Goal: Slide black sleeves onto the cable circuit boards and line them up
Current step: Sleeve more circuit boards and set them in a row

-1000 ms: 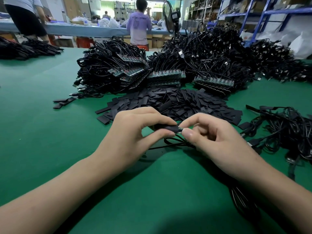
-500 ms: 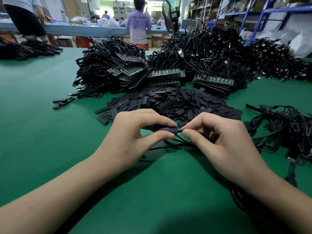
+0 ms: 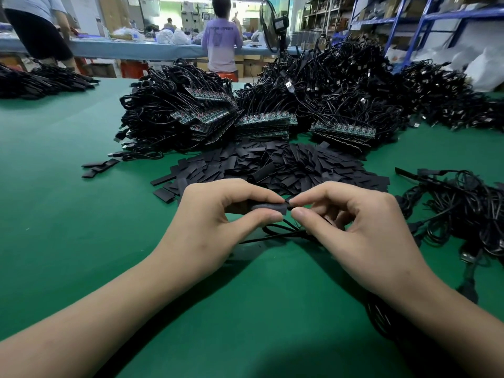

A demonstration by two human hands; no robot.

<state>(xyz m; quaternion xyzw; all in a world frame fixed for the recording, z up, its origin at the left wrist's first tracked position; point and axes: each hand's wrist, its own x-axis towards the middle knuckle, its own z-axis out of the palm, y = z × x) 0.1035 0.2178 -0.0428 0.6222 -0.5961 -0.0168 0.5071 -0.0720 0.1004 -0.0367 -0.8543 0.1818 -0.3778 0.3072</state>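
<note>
Behind green table (image 3: 68, 203), blue shelving (image 3: 463, 13)

tabletop (image 3: 68, 214): plain green | held sleeve (image 3: 268, 208): matte black | held cable (image 3: 274, 232): black | loose sleeves (image 3: 272, 165) mid-tabletop: black | cable heaps (image 3: 169, 105) toward far edge: black | circuit boards (image 3: 264, 120): dark green, red and pale specks | bench (image 3: 122, 49): pale blue | racking (image 3: 395, 23): blue | shirt (image 3: 222, 42): lilac

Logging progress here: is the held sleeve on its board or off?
On: no bare board shows; left hand pinches the sleeve, right hand the cable.
</note>
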